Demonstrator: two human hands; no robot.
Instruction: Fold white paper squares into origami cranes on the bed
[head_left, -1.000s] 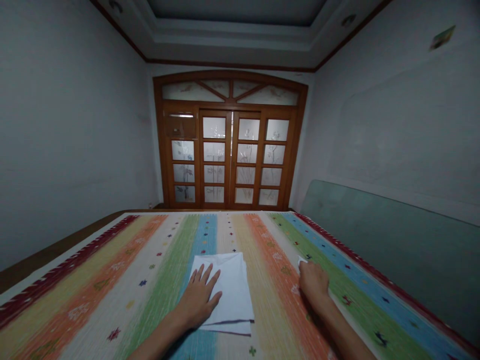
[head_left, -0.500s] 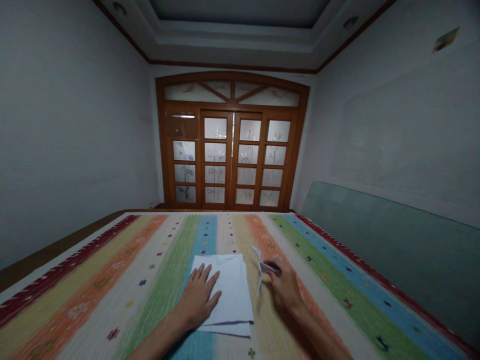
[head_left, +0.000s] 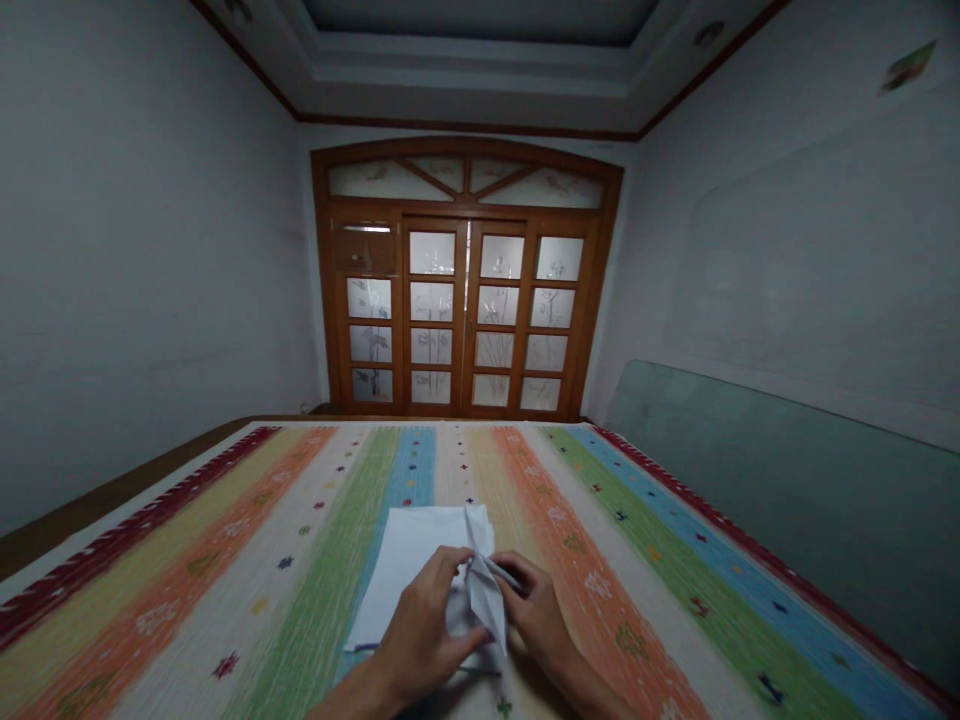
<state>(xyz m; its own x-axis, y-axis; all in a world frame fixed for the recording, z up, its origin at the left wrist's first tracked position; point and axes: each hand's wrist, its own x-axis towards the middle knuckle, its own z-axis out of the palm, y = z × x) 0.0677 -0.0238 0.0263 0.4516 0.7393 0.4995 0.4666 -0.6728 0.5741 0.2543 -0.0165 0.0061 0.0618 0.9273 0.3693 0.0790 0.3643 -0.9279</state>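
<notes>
A folded piece of white paper (head_left: 487,598), with pointed flaps standing up, is between my two hands above the table. My left hand (head_left: 427,622) pinches its left side, thumb low and fingertips near the upper part. On the other side, my right hand (head_left: 534,608) grips a narrow folded part between thumb and fingers. Beneath them lie flat white sheets of paper (head_left: 409,555), loosely stacked with uneven edges. My hands and the folded piece hide the right part of the stack.
A striped, colourful tablecloth (head_left: 307,560) covers the table. A pale green panel (head_left: 750,480) stands along the right side. Beyond the far edge are wooden doors with glass panes (head_left: 465,310). Plain walls rise on both sides.
My right hand has brought the folded paper left, over the sheets. My left hand has lifted from lying flat on the stack and now grips the folded paper too.
</notes>
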